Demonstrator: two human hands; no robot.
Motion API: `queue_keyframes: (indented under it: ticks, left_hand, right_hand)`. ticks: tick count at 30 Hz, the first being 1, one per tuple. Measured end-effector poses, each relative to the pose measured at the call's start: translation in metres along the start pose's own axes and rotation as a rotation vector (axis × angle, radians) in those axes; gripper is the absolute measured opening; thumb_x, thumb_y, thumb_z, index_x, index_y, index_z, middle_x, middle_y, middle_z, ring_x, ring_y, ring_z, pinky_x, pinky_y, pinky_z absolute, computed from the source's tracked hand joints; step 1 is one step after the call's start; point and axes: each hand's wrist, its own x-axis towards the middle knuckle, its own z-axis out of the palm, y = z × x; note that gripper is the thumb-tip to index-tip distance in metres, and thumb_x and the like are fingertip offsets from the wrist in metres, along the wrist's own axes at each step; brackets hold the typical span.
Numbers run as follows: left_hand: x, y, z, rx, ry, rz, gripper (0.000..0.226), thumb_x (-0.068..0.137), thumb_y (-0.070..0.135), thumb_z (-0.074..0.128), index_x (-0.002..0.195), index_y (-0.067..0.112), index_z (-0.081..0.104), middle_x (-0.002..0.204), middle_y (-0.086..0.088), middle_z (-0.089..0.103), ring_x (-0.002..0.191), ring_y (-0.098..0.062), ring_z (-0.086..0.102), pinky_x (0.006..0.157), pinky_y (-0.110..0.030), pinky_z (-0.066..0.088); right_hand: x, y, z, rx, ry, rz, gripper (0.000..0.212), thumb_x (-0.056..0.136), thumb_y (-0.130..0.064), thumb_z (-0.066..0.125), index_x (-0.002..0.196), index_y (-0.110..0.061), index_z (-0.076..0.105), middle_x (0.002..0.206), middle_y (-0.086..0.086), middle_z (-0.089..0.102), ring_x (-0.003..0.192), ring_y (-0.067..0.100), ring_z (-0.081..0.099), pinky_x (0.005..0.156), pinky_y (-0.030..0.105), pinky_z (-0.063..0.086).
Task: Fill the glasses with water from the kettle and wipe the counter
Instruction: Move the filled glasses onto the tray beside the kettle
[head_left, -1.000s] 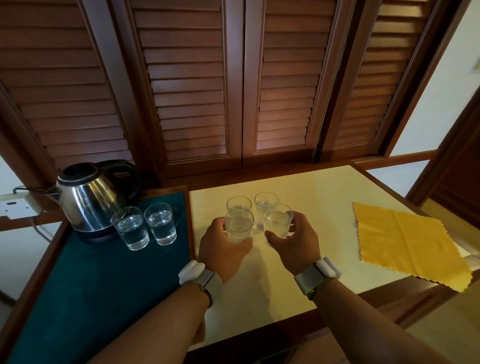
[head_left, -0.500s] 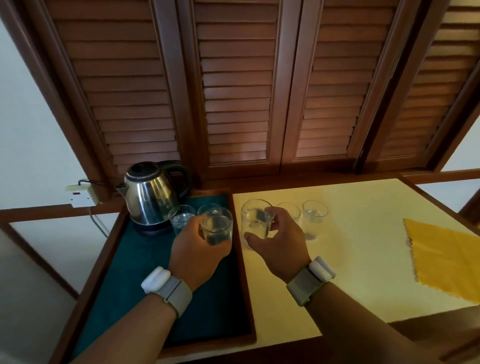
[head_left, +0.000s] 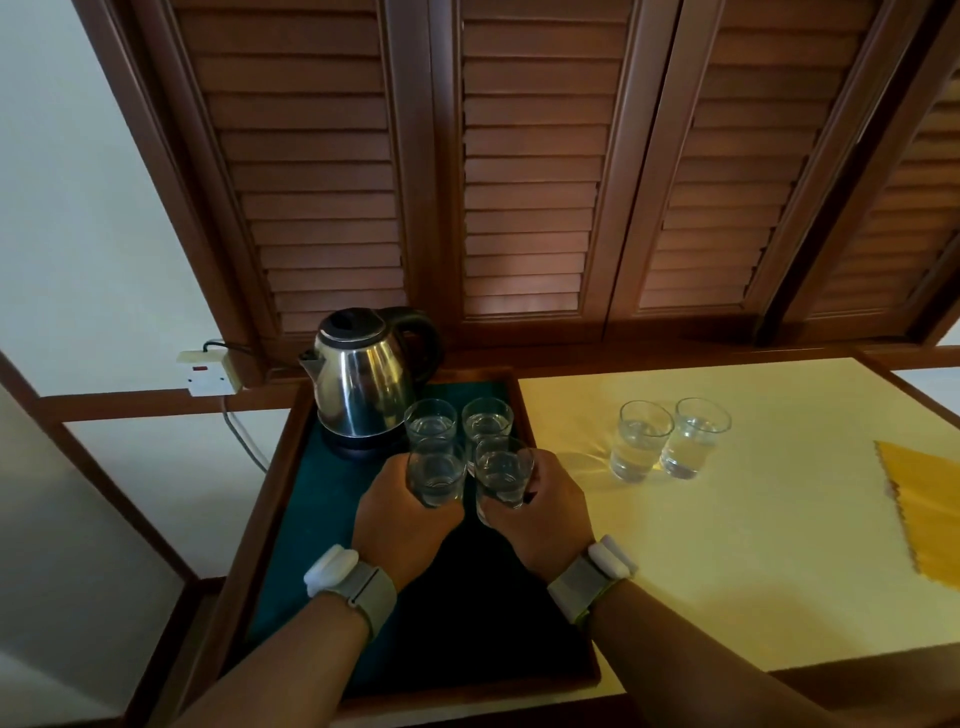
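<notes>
In the head view, my left hand (head_left: 410, 514) is wrapped round one glass of water (head_left: 436, 470), fingers curled about its lower wall. My right hand (head_left: 540, 514) grips a second glass (head_left: 504, 470) the same way, just beside the first. I hold both upright and low down, which I judge keeps the water level and leaves the rims free.

Both glasses are over the green-lined tray (head_left: 270, 493). My hands hide their bases, so I cannot tell whether they rest on the lining or hang just above it. Directly behind them a back pair of filled glasses (head_left: 430, 423) stands on the tray, close against the steel kettle (head_left: 363, 384). The kettle sits on its base in the tray's far left corner, with its cord running to the wall socket (head_left: 208, 371).

My reading is that I am packing the filled glasses into a tight block by the kettle, so that the table (head_left: 727, 545) is bare for wiping.

Two more filled glasses (head_left: 641, 439) stand side by side on the cream table, well apart from the tray, and I judge they should go across next. The yellow cloth (head_left: 924, 509) lies flat at the table's right edge, untouched and within reach for the wipe once the glasses are out of the way.
</notes>
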Motion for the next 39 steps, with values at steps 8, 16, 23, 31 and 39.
queue_keyframes:
  ticks: [8, 16, 23, 31, 39]
  left_hand:
    - [0.004, -0.012, 0.000, 0.001, -0.049, 0.034, 0.036, 0.079, 0.030, 0.081, 0.097, 0.040, 0.051, 0.097, 0.013, 0.065, 0.086, -0.002, 0.061, 0.078, -0.026, 0.049]
    - [0.003, -0.014, 0.001, -0.011, -0.053, 0.043, 0.036, 0.080, 0.038, 0.079, 0.102, 0.042, 0.051, 0.097, 0.016, 0.062, 0.088, 0.001, 0.060, 0.079, -0.026, 0.049]
    - [-0.002, -0.012, 0.000, -0.057, 0.094, 0.057, 0.088, 0.071, 0.050, 0.075, 0.146, 0.024, 0.036, 0.141, 0.004, 0.046, 0.127, -0.013, 0.048, 0.102, -0.037, 0.045]
    - [-0.011, 0.061, 0.014, -0.160, 0.365, 0.666, 0.047, 0.084, 0.031, 0.068, 0.119, 0.002, 0.057, 0.117, -0.007, 0.056, 0.103, -0.022, 0.058, 0.084, -0.034, 0.051]
    - [-0.004, 0.111, 0.137, -0.077, -0.176, 0.241, 0.067, 0.072, 0.049, 0.072, 0.132, 0.030, 0.050, 0.123, 0.014, 0.055, 0.107, -0.005, 0.057, 0.087, -0.028, 0.053]
  right_hand:
    - [-0.005, 0.002, 0.015, 0.004, 0.032, 0.038, 0.043, 0.070, -0.044, 0.082, 0.104, -0.037, 0.057, 0.096, -0.014, 0.068, 0.088, 0.008, 0.066, 0.078, 0.037, 0.057]
    - [-0.007, 0.003, 0.025, -0.031, 0.120, 0.022, 0.049, 0.067, -0.049, 0.079, 0.109, -0.032, 0.060, 0.098, -0.013, 0.069, 0.089, 0.012, 0.066, 0.079, 0.038, 0.056]
    - [-0.006, 0.014, 0.016, -0.034, -0.038, 0.012, 0.099, 0.069, -0.052, 0.080, 0.152, -0.024, 0.034, 0.136, -0.005, 0.058, 0.119, 0.011, 0.060, 0.099, 0.028, 0.053]
    - [-0.009, 0.010, -0.070, -0.048, 0.240, -0.261, 0.055, 0.081, -0.004, 0.072, 0.132, -0.020, 0.059, 0.108, -0.007, 0.062, 0.086, 0.007, 0.060, 0.074, 0.017, 0.052]
    - [0.044, 0.082, -0.152, -0.148, 0.493, 0.010, 0.057, 0.074, -0.014, 0.085, 0.125, -0.012, 0.061, 0.108, 0.001, 0.056, 0.082, 0.021, 0.057, 0.072, 0.043, 0.055]
